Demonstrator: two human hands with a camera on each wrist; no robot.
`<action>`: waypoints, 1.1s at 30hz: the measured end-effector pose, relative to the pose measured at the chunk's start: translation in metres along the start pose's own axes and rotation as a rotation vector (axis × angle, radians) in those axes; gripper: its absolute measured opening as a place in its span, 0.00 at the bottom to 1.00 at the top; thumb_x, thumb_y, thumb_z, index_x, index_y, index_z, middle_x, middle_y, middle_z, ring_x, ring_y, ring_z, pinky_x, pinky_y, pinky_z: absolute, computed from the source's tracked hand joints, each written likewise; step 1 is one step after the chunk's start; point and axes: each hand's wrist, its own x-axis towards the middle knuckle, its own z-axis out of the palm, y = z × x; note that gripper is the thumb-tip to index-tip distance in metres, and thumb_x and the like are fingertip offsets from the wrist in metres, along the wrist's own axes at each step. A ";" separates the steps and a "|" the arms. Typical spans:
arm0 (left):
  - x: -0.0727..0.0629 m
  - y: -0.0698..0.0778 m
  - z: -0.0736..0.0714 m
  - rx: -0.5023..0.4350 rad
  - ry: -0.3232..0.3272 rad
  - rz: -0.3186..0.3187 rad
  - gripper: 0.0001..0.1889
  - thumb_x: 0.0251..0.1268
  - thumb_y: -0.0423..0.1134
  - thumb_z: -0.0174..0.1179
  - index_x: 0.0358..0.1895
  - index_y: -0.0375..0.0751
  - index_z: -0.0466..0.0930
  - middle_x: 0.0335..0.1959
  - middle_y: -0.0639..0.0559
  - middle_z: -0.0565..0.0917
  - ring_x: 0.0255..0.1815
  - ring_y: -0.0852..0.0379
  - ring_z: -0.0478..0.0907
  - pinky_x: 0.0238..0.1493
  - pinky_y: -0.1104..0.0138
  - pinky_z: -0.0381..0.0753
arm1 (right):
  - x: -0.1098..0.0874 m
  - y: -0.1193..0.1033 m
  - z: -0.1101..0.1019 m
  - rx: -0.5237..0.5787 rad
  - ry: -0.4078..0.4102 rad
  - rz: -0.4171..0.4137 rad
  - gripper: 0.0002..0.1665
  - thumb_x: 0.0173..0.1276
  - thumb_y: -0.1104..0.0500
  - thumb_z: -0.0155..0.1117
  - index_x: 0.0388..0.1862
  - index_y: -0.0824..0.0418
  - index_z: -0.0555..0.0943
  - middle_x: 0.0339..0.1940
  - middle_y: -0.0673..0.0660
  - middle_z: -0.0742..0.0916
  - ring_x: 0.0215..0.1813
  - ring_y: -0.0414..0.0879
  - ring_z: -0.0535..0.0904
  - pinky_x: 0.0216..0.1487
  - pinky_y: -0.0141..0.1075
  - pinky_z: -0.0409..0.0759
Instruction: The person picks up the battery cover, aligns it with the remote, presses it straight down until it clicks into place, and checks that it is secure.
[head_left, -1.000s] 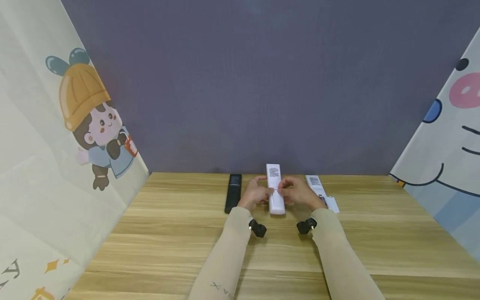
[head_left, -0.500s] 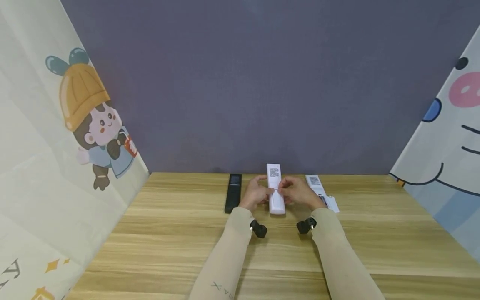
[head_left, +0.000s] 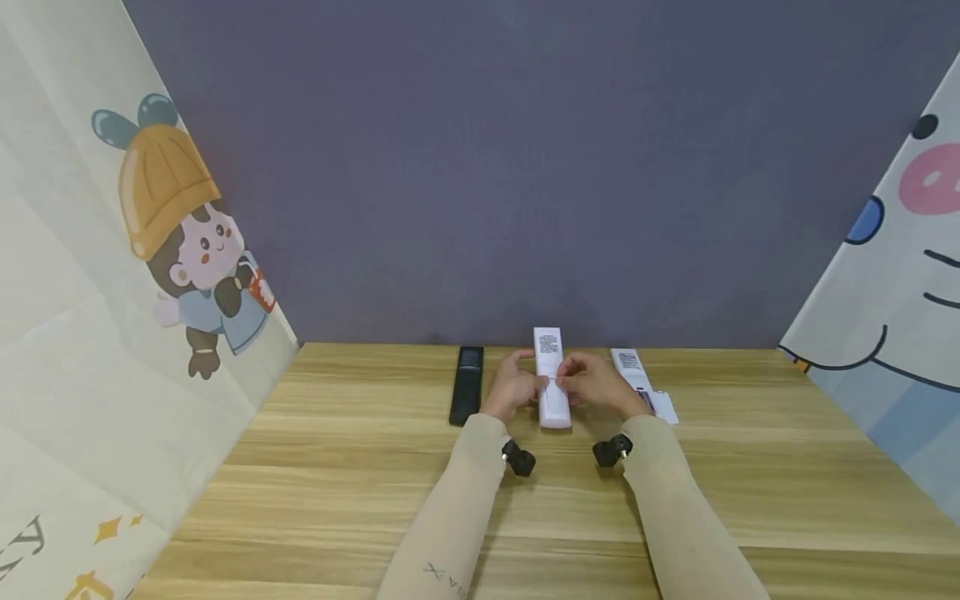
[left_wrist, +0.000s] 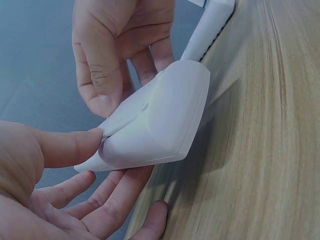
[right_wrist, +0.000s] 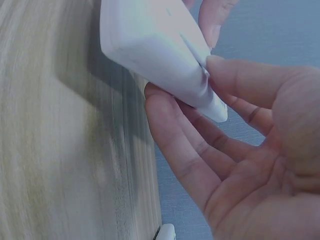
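A white remote control (head_left: 553, 408) is held between both hands, its labelled back up and its far end raised. My left hand (head_left: 512, 390) grips its left side; in the left wrist view the thumb (left_wrist: 72, 147) presses at the battery cover's seam and the fingers lie under the remote (left_wrist: 172, 110). My right hand (head_left: 596, 385) holds the right side, its thumb (right_wrist: 245, 77) at the same seam and its fingers beneath the remote (right_wrist: 150, 40). A narrow dark gap shows along the cover's edge. The thumbs partly hide the seam.
A black remote control (head_left: 467, 387) lies left of the hands. To the right is another white remote control (head_left: 628, 363), partly behind the right hand, with a white flat cover (head_left: 665, 408) beside it. A dark wall (head_left: 480, 208) rises behind the wooden table (head_left: 345, 483).
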 end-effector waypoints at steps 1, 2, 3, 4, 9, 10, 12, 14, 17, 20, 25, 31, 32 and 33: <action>0.000 0.000 0.000 0.000 0.000 0.002 0.30 0.64 0.26 0.66 0.70 0.41 0.73 0.28 0.49 0.79 0.26 0.54 0.79 0.27 0.66 0.79 | 0.000 0.000 0.000 0.001 -0.001 -0.001 0.05 0.72 0.67 0.62 0.44 0.69 0.78 0.47 0.66 0.83 0.35 0.47 0.84 0.40 0.47 0.88; 0.000 -0.001 -0.001 0.001 0.003 0.004 0.30 0.63 0.26 0.66 0.70 0.41 0.73 0.29 0.49 0.80 0.26 0.54 0.79 0.27 0.66 0.79 | 0.001 0.000 0.001 0.000 -0.001 -0.002 0.05 0.72 0.67 0.62 0.44 0.69 0.78 0.46 0.66 0.83 0.34 0.47 0.84 0.40 0.47 0.88; 0.000 -0.001 -0.001 0.003 0.005 0.005 0.30 0.63 0.26 0.66 0.70 0.41 0.73 0.30 0.49 0.80 0.26 0.54 0.79 0.27 0.65 0.80 | 0.001 0.000 0.001 -0.001 0.001 0.000 0.05 0.71 0.68 0.62 0.44 0.69 0.78 0.46 0.66 0.83 0.34 0.48 0.84 0.40 0.47 0.88; 0.000 -0.001 -0.001 0.005 0.007 0.004 0.30 0.63 0.25 0.66 0.70 0.41 0.73 0.30 0.48 0.80 0.25 0.54 0.79 0.27 0.65 0.80 | 0.001 0.000 0.001 -0.003 0.004 0.004 0.06 0.71 0.68 0.62 0.44 0.70 0.79 0.46 0.66 0.83 0.34 0.49 0.85 0.40 0.47 0.88; 0.000 -0.002 0.000 0.007 0.009 0.004 0.31 0.62 0.25 0.66 0.69 0.41 0.73 0.34 0.46 0.82 0.25 0.55 0.79 0.28 0.64 0.80 | 0.000 -0.001 0.002 -0.027 0.020 0.029 0.06 0.70 0.68 0.63 0.44 0.69 0.79 0.47 0.65 0.84 0.35 0.52 0.86 0.39 0.46 0.88; 0.000 -0.002 0.000 0.008 0.010 0.005 0.31 0.62 0.25 0.67 0.69 0.41 0.73 0.35 0.46 0.82 0.25 0.55 0.79 0.28 0.64 0.80 | 0.001 -0.001 0.002 -0.033 0.021 0.028 0.06 0.70 0.68 0.63 0.44 0.69 0.79 0.47 0.65 0.84 0.36 0.52 0.86 0.39 0.45 0.88; 0.000 -0.001 0.000 0.009 0.010 0.006 0.31 0.62 0.25 0.66 0.69 0.41 0.73 0.36 0.44 0.83 0.25 0.55 0.79 0.28 0.64 0.81 | 0.001 -0.001 0.002 -0.037 0.024 0.025 0.06 0.71 0.67 0.63 0.44 0.69 0.79 0.48 0.66 0.84 0.35 0.52 0.86 0.39 0.45 0.88; 0.000 0.000 0.000 0.008 0.009 0.005 0.31 0.62 0.25 0.66 0.69 0.41 0.73 0.37 0.44 0.84 0.26 0.55 0.80 0.30 0.63 0.81 | 0.001 -0.001 0.002 -0.036 0.030 0.020 0.06 0.70 0.68 0.63 0.44 0.68 0.79 0.48 0.66 0.84 0.35 0.51 0.86 0.39 0.45 0.88; 0.000 0.000 0.000 0.004 0.008 0.001 0.31 0.61 0.24 0.66 0.69 0.41 0.74 0.38 0.44 0.84 0.26 0.55 0.80 0.31 0.62 0.83 | 0.001 -0.001 0.002 -0.036 0.030 0.004 0.06 0.70 0.68 0.64 0.43 0.69 0.79 0.48 0.66 0.84 0.35 0.51 0.85 0.39 0.46 0.88; 0.000 0.000 0.000 0.003 0.011 0.004 0.31 0.61 0.23 0.66 0.68 0.40 0.74 0.37 0.43 0.84 0.25 0.55 0.80 0.33 0.61 0.84 | 0.001 0.000 0.002 -0.038 0.034 -0.008 0.05 0.69 0.68 0.65 0.42 0.68 0.79 0.46 0.66 0.84 0.36 0.52 0.86 0.38 0.47 0.88; 0.000 0.000 0.002 -0.002 0.014 0.014 0.31 0.59 0.21 0.66 0.68 0.38 0.74 0.38 0.40 0.85 0.26 0.54 0.80 0.35 0.59 0.86 | 0.000 -0.001 0.003 -0.052 0.047 -0.004 0.04 0.68 0.69 0.65 0.40 0.66 0.79 0.45 0.65 0.84 0.34 0.52 0.85 0.36 0.44 0.88; 0.000 -0.003 0.005 0.030 0.033 0.015 0.32 0.58 0.21 0.66 0.68 0.39 0.74 0.44 0.40 0.85 0.29 0.53 0.82 0.35 0.61 0.86 | 0.000 -0.001 0.003 -0.072 0.046 0.017 0.04 0.68 0.68 0.65 0.40 0.66 0.79 0.45 0.64 0.84 0.34 0.52 0.85 0.37 0.43 0.87; 0.000 -0.003 0.006 0.040 0.039 0.020 0.32 0.58 0.21 0.66 0.67 0.39 0.75 0.45 0.40 0.84 0.29 0.53 0.82 0.35 0.61 0.86 | 0.000 -0.001 0.003 -0.075 0.044 0.018 0.04 0.68 0.68 0.65 0.40 0.66 0.79 0.45 0.64 0.84 0.34 0.52 0.85 0.37 0.43 0.87; 0.000 -0.003 0.006 0.050 0.044 0.024 0.32 0.57 0.21 0.66 0.67 0.39 0.75 0.45 0.40 0.84 0.30 0.53 0.83 0.35 0.62 0.86 | 0.000 -0.001 0.003 -0.079 0.044 0.019 0.04 0.68 0.68 0.66 0.39 0.66 0.79 0.45 0.63 0.84 0.34 0.52 0.85 0.37 0.43 0.87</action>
